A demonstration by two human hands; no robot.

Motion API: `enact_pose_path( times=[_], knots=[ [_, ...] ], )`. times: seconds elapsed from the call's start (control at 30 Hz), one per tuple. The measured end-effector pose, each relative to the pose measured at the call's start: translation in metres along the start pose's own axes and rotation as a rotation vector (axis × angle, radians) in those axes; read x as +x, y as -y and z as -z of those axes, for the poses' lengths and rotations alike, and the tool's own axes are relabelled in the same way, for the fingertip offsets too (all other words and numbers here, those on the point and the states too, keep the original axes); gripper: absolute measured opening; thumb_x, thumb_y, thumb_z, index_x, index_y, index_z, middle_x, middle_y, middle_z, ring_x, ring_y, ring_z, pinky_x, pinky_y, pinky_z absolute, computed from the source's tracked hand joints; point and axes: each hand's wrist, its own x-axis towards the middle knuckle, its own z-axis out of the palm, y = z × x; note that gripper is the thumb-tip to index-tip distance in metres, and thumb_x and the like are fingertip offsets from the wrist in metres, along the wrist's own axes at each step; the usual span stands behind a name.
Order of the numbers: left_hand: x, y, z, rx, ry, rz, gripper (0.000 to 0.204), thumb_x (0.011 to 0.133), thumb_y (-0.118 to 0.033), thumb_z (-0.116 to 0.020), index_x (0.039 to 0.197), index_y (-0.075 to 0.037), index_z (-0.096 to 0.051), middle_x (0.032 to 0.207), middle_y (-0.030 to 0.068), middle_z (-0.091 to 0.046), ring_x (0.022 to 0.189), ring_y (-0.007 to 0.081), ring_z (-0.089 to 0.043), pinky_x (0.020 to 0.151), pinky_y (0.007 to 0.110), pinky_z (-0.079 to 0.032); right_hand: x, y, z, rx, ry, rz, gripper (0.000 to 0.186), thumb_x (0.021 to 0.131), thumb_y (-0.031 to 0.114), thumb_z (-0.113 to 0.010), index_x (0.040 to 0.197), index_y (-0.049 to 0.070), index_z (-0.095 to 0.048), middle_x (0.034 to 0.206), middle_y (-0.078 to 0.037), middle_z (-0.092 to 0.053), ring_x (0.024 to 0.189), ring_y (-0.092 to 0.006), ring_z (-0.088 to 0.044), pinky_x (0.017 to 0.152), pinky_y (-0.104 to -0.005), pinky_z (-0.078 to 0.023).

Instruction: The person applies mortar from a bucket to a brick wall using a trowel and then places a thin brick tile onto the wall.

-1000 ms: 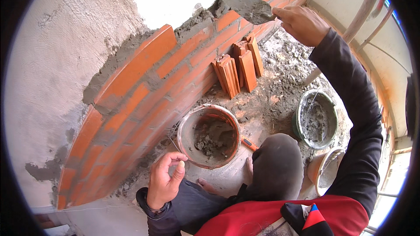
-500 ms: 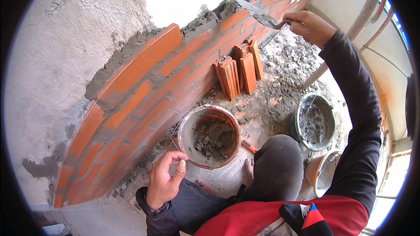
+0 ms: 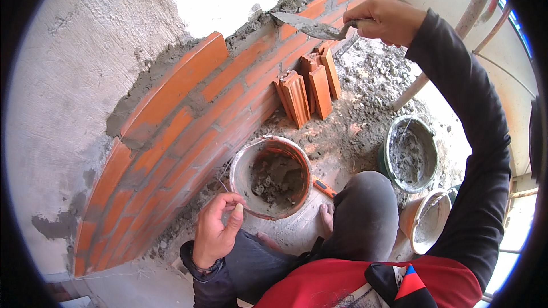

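Observation:
My right hand (image 3: 394, 21) is wrapped round the handle of a pointing trowel, its arm stretched out toward the wall. The trowel's mortar-smeared blade (image 3: 311, 26) points left, its tip at the grey mortar (image 3: 251, 29) along the top of a low brick wall (image 3: 228, 100). Left of the tip, an orange brick (image 3: 177, 82) stands higher than the course beside it. My left hand (image 3: 217, 228) hangs loosely curled by the near left rim of a bucket of mortar (image 3: 236, 179), thumb and forefinger apart, nothing visible in it. Whether it touches the rim, I cannot tell.
Several loose hollow bricks (image 3: 294, 100) stand against the wall's foot. On the right are a green bucket with mortar (image 3: 383, 157) and a pale-lined bucket (image 3: 406, 219). An orange tool (image 3: 324, 187) lies by my foot. Rubble (image 3: 371, 71) covers the ground; a pole (image 3: 412, 90) slants nearby.
My right hand has brought the trowel leftward along the wall top, its blade now lower in the view. The left hand has stayed nearly still. The whole view has shifted slightly.

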Motion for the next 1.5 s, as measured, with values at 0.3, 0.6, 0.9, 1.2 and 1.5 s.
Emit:
enact_pose_path(
  times=[0.3, 0.6, 0.9, 1.2, 1.5],
  knots=[
    [0.002, 0.009, 0.001, -0.042, -0.008, -0.010, 0.036, 0.102, -0.035, -0.056, 0.110, 0.001, -0.059, 0.100, 0.0047, -0.065, 0.076, 0.0075, -0.051, 0.073, 0.025, -0.045, -0.031, -0.037, -0.096, 0.511, -0.272, -0.238, 0.025, 0.088, 0.012, -0.059, 0.109, 0.000, -0.066, 0.067, -0.010, -0.056, 0.060, -0.0174, -0.058, 0.059, -0.0370, -0.049],
    [0.005, 0.005, -0.001, -0.044, -0.013, 0.097, 0.031, 0.101, -0.027, -0.059, 0.109, 0.002, -0.060, 0.100, 0.0135, -0.070, 0.091, 0.0198, -0.067, 0.085, 0.034, -0.052, 0.007, -0.060, -0.211, 0.134, -0.590, -0.026, 0.025, 0.093, 0.024, -0.062, 0.108, 0.004, -0.060, 0.097, -0.018, -0.068, 0.084, -0.0374, -0.067, 0.071, -0.0457, -0.054],
    [0.004, 0.007, 0.004, -0.022, -0.022, 0.141, 0.031, 0.102, -0.028, -0.058, 0.108, 0.002, -0.060, 0.099, 0.0129, -0.069, 0.088, 0.0190, -0.066, 0.084, 0.033, -0.052, -0.024, -0.065, -0.145, 0.001, -0.535, -0.255, 0.021, 0.091, 0.024, -0.063, 0.104, 0.007, -0.064, 0.084, -0.014, -0.071, 0.072, -0.0320, -0.069, 0.066, -0.0425, -0.053],
    [0.015, 0.006, -0.006, 0.000, -0.005, -0.001, 0.035, 0.102, -0.035, -0.056, 0.108, -0.001, -0.060, 0.098, 0.0075, -0.068, 0.079, 0.0110, -0.057, 0.077, 0.029, -0.048, -0.019, -0.051, -0.065, -0.531, -0.736, 0.072, 0.009, 0.089, 0.019, -0.063, 0.095, 0.013, -0.062, 0.077, -0.006, -0.065, 0.072, -0.0295, -0.066, 0.065, -0.0446, -0.051],
    [0.016, -0.002, 0.000, 0.019, 0.023, -0.031, 0.030, 0.100, -0.026, -0.060, 0.106, 0.003, -0.060, 0.099, 0.0147, -0.069, 0.092, 0.0254, -0.070, 0.083, 0.035, -0.054, 0.001, -0.038, -0.064, -0.614, -0.727, -0.044, 0.009, 0.087, 0.019, -0.064, 0.093, 0.014, -0.068, 0.080, -0.004, -0.065, 0.079, -0.0266, -0.067, 0.071, -0.0421, -0.053]
  ],
)
